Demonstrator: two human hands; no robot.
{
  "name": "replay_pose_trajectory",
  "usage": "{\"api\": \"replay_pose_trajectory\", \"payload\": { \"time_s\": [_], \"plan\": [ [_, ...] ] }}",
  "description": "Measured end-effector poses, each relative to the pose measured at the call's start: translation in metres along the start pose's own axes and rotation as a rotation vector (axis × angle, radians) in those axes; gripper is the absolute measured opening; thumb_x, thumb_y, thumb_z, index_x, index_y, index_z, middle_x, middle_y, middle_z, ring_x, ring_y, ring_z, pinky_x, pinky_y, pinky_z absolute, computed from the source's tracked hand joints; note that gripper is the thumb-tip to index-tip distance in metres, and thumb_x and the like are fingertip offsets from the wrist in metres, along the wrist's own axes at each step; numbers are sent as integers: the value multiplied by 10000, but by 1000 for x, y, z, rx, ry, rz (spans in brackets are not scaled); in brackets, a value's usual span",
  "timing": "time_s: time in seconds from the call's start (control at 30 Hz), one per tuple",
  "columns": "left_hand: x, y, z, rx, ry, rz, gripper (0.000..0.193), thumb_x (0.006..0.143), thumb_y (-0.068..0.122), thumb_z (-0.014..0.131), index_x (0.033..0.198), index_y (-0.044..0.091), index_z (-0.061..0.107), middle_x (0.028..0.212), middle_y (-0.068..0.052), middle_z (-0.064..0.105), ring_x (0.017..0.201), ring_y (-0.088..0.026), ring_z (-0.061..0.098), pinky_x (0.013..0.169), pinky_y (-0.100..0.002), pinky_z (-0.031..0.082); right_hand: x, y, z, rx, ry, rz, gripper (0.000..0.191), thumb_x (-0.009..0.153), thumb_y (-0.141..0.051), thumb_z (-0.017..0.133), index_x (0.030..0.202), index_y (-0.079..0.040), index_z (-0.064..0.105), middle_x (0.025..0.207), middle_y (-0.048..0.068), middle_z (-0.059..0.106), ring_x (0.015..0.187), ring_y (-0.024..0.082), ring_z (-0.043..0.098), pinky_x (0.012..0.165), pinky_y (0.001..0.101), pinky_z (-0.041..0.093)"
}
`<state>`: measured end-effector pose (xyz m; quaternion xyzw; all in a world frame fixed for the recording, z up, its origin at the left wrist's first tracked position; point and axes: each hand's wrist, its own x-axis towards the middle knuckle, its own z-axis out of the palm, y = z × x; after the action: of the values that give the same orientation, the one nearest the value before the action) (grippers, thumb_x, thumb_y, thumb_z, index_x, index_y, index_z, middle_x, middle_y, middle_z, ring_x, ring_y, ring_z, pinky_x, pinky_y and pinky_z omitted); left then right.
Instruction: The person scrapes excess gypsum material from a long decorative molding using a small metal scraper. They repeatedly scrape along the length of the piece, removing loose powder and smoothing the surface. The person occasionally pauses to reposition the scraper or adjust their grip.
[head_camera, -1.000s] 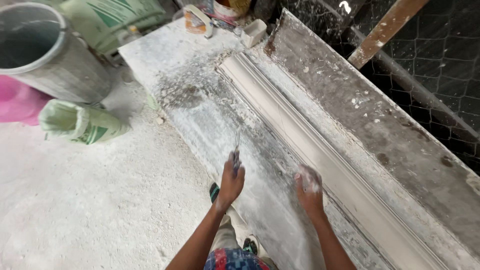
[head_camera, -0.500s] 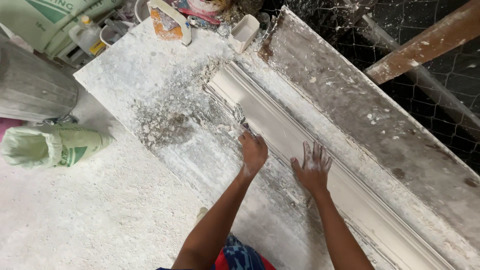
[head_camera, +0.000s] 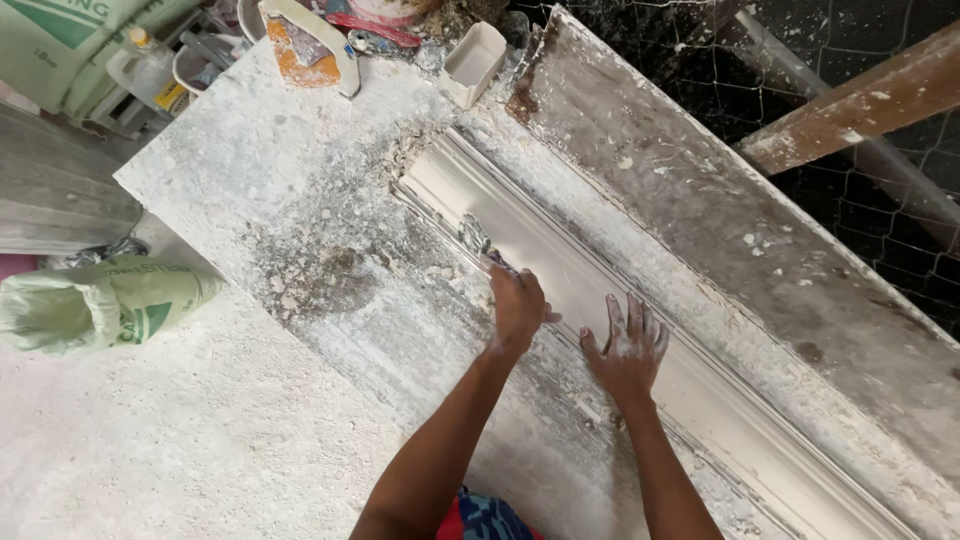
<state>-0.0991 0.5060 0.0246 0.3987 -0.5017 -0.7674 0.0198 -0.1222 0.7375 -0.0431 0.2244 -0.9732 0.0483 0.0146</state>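
I'm seeing my left hand (head_camera: 517, 308) with fingers clamped on a small scraper tool (head_camera: 478, 240), its tip pressing on the white plaster moulding (head_camera: 560, 265) running diagonally along the dusty worktop (head_camera: 250, 190). My right hand (head_camera: 628, 345) is lying flat on the moulding, fingers spread apart, just right of the left. A green sack (head_camera: 100, 300) is lying far left.

Bright, even daylight, soft shadows, sharp centre, slight blur at edges.
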Motion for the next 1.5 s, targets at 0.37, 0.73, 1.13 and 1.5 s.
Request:
{"api": "replay_pose_trajectory", "payload": {
  "time_s": [0.37, 0.73, 1.13, 1.5],
  "plan": [
    [17, 31, -26, 26, -37, 15, 671, 991, 92, 378, 1433, -42, -108, 680, -28, 477, 510, -95, 482, 607, -386, 598, 1, -1, -1, -4, -6, -7, 748, 930, -629, 514, 1553, -225, 432, 1634, 127, 345, 1497, 380, 318, 1198, 668, 166],
    [64, 28, -62, 897, 90, 873, 244, 1048, 175, 529, 872, 27, 446, 681, -38, 461, 695, -121, 498, 1225, -593, 352, 0, -5, -10, 17, 43, -20, 724, 927, -606, 556, 1533, -219, 469, 1612, 132, 394, 1460, 389, 373, 1179, 663, 224],
    [65, 87, -79, 310, 36, 336, 100, 1024, 100, 491, 1055, 6, 482, 763, -79, 497, 587, -210, 503, 714, -504, 522, 7, -12, -30, 28, 47, -12, 731, 930, -603, 548, 1538, -212, 436, 1610, 157, 372, 1472, 386, 325, 1163, 664, 180],
    [-79, -59, -126, 242, -275, 410, 312, 1045, 221, 563, 1268, 15, 492, 743, -17, 548, 591, -92, 544, 496, -291, 508, -31, -5, -36, 111, 225, -67, 613, 1019, -405, 522, 1536, -80, 476, 1637, 253, 322, 1498, 495, 299, 1195, 707, 199]
  ]
}}
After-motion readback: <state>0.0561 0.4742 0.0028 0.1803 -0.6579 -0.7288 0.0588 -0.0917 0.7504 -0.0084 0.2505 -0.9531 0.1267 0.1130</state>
